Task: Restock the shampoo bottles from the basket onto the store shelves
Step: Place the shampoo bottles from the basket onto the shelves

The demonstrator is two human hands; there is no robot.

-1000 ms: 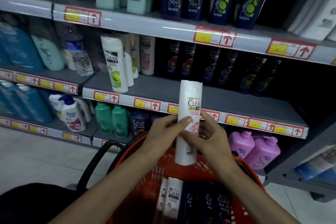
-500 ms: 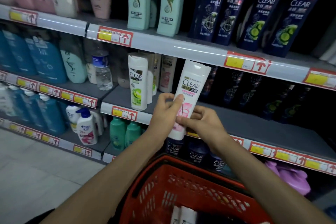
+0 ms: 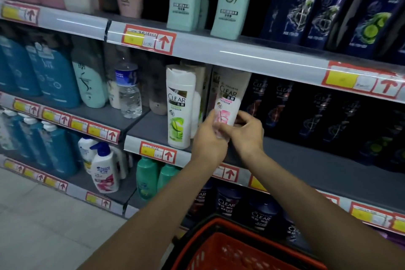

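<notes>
Left hand point(image 3: 209, 140) and right hand point(image 3: 245, 131) both pinch the lower end of the pink-label bottle point(image 3: 230, 98). It is tilted over the middle shelf point(image 3: 306, 155), just beside the green-label bottle point(image 3: 180, 105). Judged: stiff glossy plastic, likely slippery, moderately heavy if full. Best gripped across the flat sides.

Bottle point(image 3: 230, 96) now up at shelf point(image 3: 306, 155)

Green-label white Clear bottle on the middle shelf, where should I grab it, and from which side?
Probably grip the green-label Clear bottle around its middle, coming from the front-left: it stands upright at the shelf edge, its left side free, bottles crowding its right.
</notes>
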